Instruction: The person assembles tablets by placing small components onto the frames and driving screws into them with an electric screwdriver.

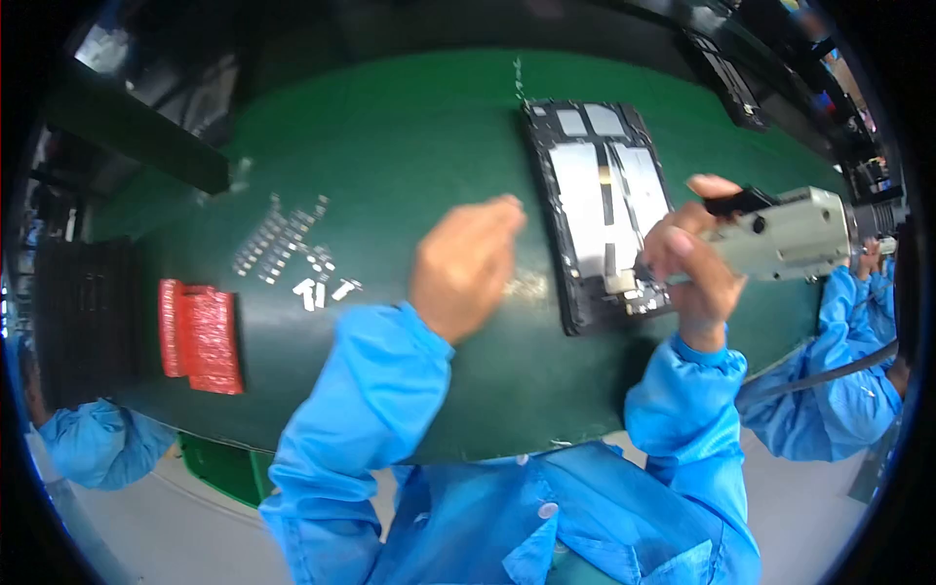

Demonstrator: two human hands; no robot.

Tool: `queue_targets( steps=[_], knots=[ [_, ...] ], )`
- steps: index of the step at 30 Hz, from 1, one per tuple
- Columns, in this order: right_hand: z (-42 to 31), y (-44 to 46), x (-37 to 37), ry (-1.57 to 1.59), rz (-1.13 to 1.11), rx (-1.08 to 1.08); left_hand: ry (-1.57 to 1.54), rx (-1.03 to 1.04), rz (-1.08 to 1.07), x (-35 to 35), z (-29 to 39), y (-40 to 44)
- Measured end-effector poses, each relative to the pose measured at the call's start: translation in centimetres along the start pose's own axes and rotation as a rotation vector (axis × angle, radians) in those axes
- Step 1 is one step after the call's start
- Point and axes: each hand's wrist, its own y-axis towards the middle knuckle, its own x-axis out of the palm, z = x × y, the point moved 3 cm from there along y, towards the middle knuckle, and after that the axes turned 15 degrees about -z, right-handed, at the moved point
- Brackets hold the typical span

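An opened tablet [582, 200] lies on the green mat, its silver battery panels and dark frame facing up. My right hand [697, 263] is wrapped round a pale grey electric screwdriver [795, 237], held nearly level over the tablet's lower right part. The driver's tip is hidden by my fingers. To the left of the tablet, my left hand [463, 268] is closed, its fingers curled together and slightly blurred. Whatever it may hold cannot be made out. Beside it lies a small heap of tiny metal parts [527, 285], probably screws.
Rows of small parts [283, 239] and several white pieces [310, 293] lie left on the mat [390, 127]. Nearby are a red packet [207, 336] and a black stack [83, 322]. Another device [726, 80] sits far right. Blue-sleeved people [829, 390] are at both sides.
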Motion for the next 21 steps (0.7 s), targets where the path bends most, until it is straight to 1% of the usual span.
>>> queue_targets(
  steps=[1,2,3,5,7,10,13,15,17,20,21],
  knots=[
    [-0.3,-0.2,-0.5,-0.052,0.048,-0.012,0.045,0.085,-0.047,0.8,1.5,-0.1],
    [0.1,-0.6,-1.5,-0.039,0.051,-0.032,-0.007,0.130,-0.104,1.3,3.4,-0.1],
    [0.0,-0.8,-1.8,-0.030,0.062,-0.028,-0.015,0.201,-0.232,1.8,5.4,-0.1],
    [0.4,-1.1,-2.4,-0.014,0.042,-0.021,-0.027,0.283,-0.352,3.7,7.6,0.1],
    [0.4,-1.3,-2.4,0.014,0.036,-0.006,0.049,0.249,-0.369,4.9,7.5,0.4],
    [1.0,-2.2,-2.8,0.031,0.015,0.018,0.126,0.220,-0.348,5.6,4.7,1.3],
    [1.2,-2.4,-2.6,0.034,-0.008,0.086,0.237,0.205,-0.334,4.2,0.3,4.9],
    [1.8,-2.6,-2.5,0.030,-0.042,0.102,0.326,0.091,-0.290,3.3,-3.6,7.2],
    [1.9,-2.6,-2.3,0.033,-0.060,0.119,0.320,-0.164,-0.268,2.2,-7.4,8.9],
    [2.1,-2.4,-2.3,0.024,-0.084,0.103,0.602,-0.022,-0.140,2.4,-8.8,8.2],
    [2.1,-2.4,-2.3,0.043,-0.075,0.100,0.579,0.017,-0.208,3.0,-7.4,8.0]
  ],
)
